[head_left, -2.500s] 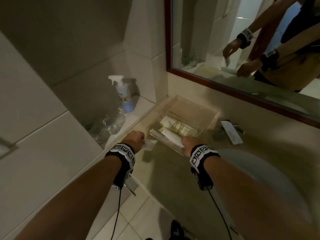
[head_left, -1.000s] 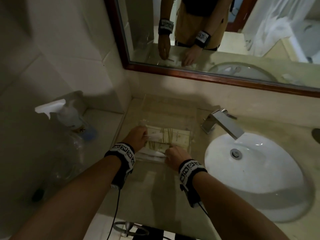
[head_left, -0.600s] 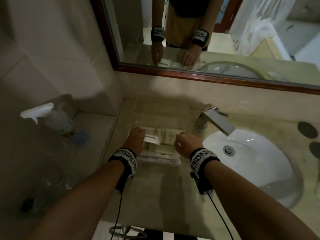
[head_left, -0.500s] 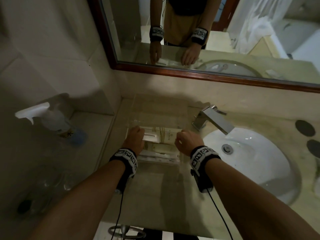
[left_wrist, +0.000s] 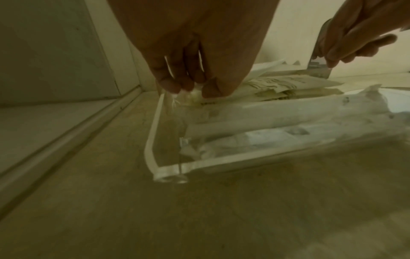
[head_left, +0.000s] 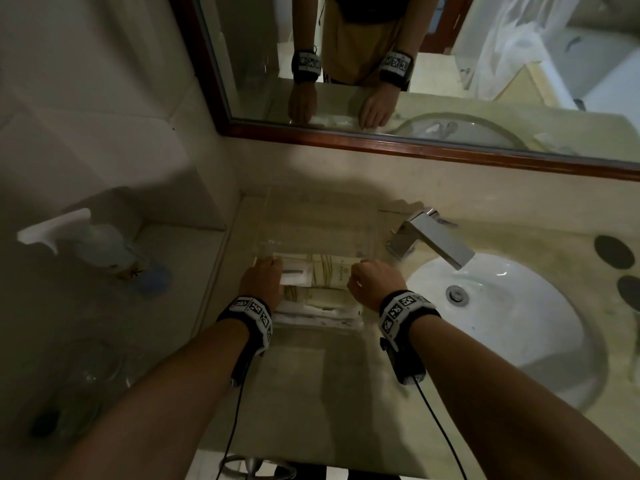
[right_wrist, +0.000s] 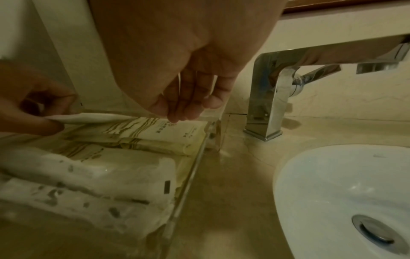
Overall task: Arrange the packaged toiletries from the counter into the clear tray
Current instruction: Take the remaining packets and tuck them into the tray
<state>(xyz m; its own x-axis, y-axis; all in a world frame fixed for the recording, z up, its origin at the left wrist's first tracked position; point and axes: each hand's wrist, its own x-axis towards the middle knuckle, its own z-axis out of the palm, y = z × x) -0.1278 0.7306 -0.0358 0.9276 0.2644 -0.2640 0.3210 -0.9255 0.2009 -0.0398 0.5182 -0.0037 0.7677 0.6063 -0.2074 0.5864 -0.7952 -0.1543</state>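
Note:
The clear tray sits on the counter left of the sink. It holds long white packets along its front and tan patterned packets behind them. My left hand pinches a small white packet by its left end. That white packet lies across the patterned ones. My right hand is at the tray's right wall, fingers inside and thumb outside, pinching its top edge.
A chrome faucet and the white basin are just right of the tray. A spray bottle and clear glassware stand on the lower ledge to the left. The tiled wall and the mirror frame close the back.
My left hand brought the small white packet over the tray and onto the patterned packets. My right hand left the long packets at the front and went to the tray's right wall.

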